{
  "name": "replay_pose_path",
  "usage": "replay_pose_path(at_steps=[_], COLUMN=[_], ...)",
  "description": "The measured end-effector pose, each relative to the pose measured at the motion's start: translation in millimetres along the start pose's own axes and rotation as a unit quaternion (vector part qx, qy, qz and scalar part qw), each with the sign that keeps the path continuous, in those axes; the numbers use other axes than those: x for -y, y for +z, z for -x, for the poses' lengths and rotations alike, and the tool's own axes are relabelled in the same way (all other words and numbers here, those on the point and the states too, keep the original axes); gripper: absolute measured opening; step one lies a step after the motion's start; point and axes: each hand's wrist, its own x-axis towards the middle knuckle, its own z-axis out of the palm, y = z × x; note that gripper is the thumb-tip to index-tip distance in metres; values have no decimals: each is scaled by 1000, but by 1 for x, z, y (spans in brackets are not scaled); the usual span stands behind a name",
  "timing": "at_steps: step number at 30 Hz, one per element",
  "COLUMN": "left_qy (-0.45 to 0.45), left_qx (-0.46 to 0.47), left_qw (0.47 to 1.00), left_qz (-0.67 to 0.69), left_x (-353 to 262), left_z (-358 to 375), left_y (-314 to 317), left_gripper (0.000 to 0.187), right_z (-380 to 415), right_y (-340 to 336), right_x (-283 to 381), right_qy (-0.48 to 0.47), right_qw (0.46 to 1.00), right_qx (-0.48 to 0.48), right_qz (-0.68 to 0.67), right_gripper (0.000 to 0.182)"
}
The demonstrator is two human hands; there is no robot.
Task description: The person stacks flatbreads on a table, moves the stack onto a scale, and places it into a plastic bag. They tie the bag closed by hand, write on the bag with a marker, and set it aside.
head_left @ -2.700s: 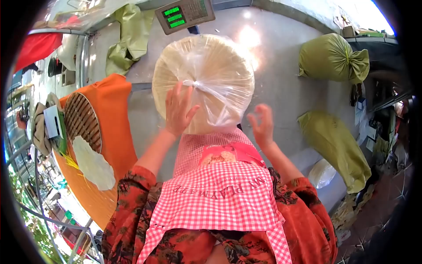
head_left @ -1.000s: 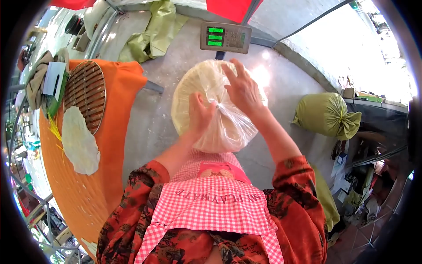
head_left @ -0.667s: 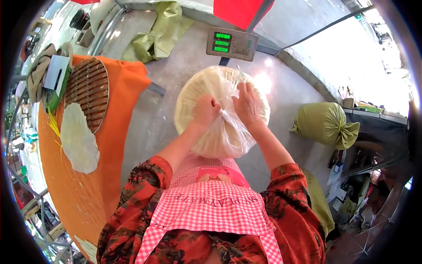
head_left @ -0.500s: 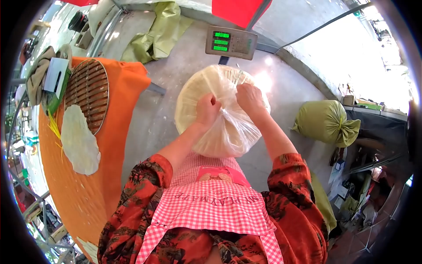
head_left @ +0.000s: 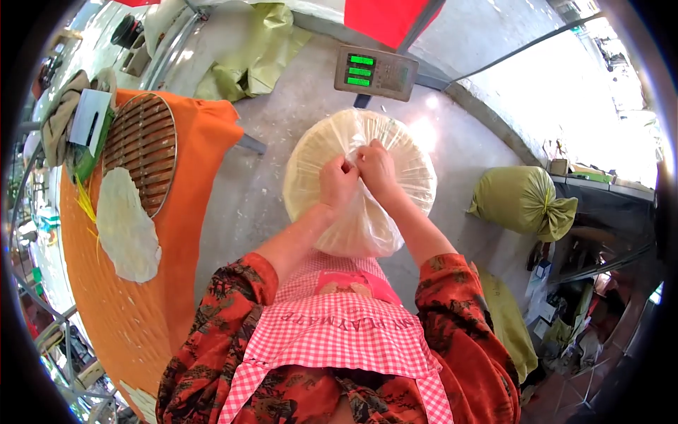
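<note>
A clear plastic bag wraps a wide, round, cream-coloured stack in front of me. My left hand is closed on the gathered plastic near the bag's middle. Close beside it, my right hand pinches the same gathered plastic, its fingers pressed together. Loose plastic spreads below both hands toward my checked apron. Just beyond the bag stands a scale display with three green lit rows.
An orange-covered table at the left bears a round slatted rack and a pale flat sheet. A tied green sack lies at the right. Green sheeting lies on the floor beyond.
My right hand has moved left and slightly down, close to my left hand. The bag's plastic is now drawn together between them.
</note>
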Motion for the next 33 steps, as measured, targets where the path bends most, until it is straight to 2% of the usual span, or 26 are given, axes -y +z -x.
replay_pose_path(at_steps=[2,3,6,7,9,10,11,12,14,16,18,21,24,25,27,28,31,33], left_qy=[21,31,64,70,82,94,108,127,168,181,173,268,325,276,173,181,224,285], left_qx=[4,7,4,1,1,11,21,29,24,39,68,41,-2,27,83,96,122,116], left_qw=[1000,999,998,997,997,995,994,991,985,982,981,959,945,959,975,976,966,945], left_qz=[15,23,20,15,6,2,-1,-5,-24,-42,-56,-80,20,53,116,70,-51,-112], left_x=[2,3,0,-1,-7,-9,-9,-9,-5,-2,-9,-10,6,12,18,21,24,45], left_z=[1,3,4,6,6,9,9,4,1,3,2,-2,-9,-12,-14,-17,-24,-36], left_y=[-2,-3,-5,-6,-6,-6,-8,-9,-8,-10,-15,-17,-9,-6,-8,-9,-12,-4], left_gripper=[15,15,15,16,18,18,19,19,17,15,12,7,9,12,19,22,29,30], right_z=[-8,-14,-24,-33,-47,-47,-48,-49,-58,-65,-62,-65,-61,-60,-56,-55,-40,-32], right_y=[5,5,14,12,-1,-8,-20,-20,-23,-21,-17,-19,-29,-23,-19,-17,-20,-33], right_x=[-2,0,-10,-16,-18,-19,-14,-13,-9,-8,-11,-17,-10,-18,-22,-23,-4,11], right_qy=[0,31,75,160,234,273,248,230,252,266,299,331,369,361,370,374,421,401], right_qw=[991,985,989,962,893,840,809,813,746,724,680,641,592,582,576,573,668,717], right_qx=[65,118,128,214,316,360,400,411,500,546,549,542,560,572,559,553,438,393], right_qz=[114,118,26,-57,-220,-299,-352,-343,-360,-327,-383,-431,-446,-451,-468,-476,-431,-413], right_gripper=[11,11,12,12,10,11,19,15,11,9,10,14,16,14,13,12,5,11])
